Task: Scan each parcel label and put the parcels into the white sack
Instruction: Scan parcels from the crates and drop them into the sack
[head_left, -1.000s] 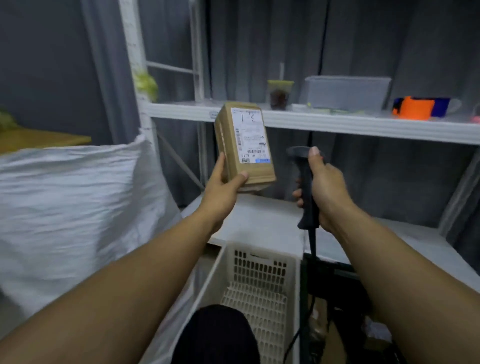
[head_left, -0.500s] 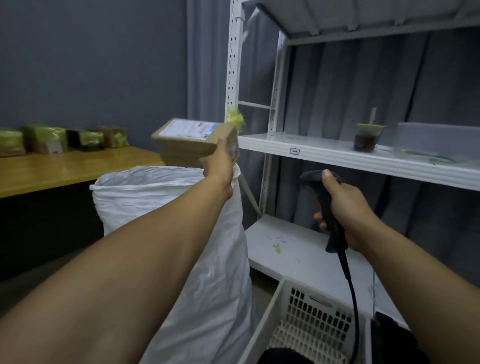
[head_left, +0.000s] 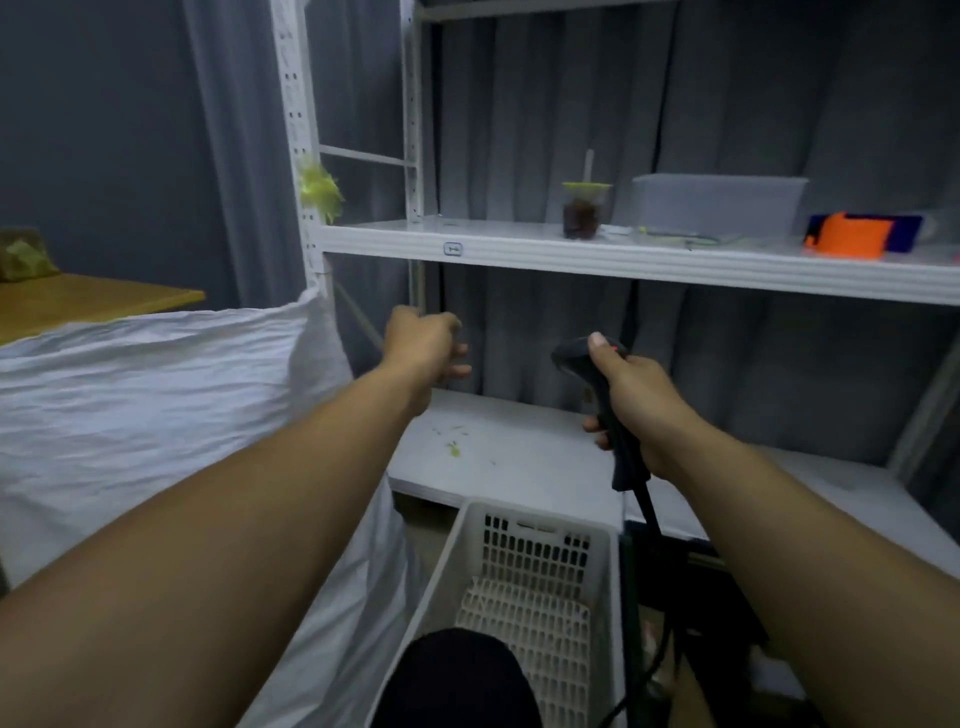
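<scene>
Left hand (head_left: 426, 345): fingers loosely curled, empty. Right hand (head_left: 641, 408): fingers clamped on black handheld scanner (head_left: 574, 359); cord (head_left: 650, 512) below may snag white slotted plastic basket (head_left: 535, 512).

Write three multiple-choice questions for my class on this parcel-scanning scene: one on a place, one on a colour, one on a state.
1. Where is the cup with the straw? A in the basket; B on the upper shelf; C on the wooden table.
2. What colour is the scanner? A orange; B white; C black.
3. What does the left hand hold? A nothing; B a parcel; C the sack.
Answers: 1 B, it stands on that board; 2 C, its body is black; 3 A, the loosely curled fingers enclose nothing.
</scene>
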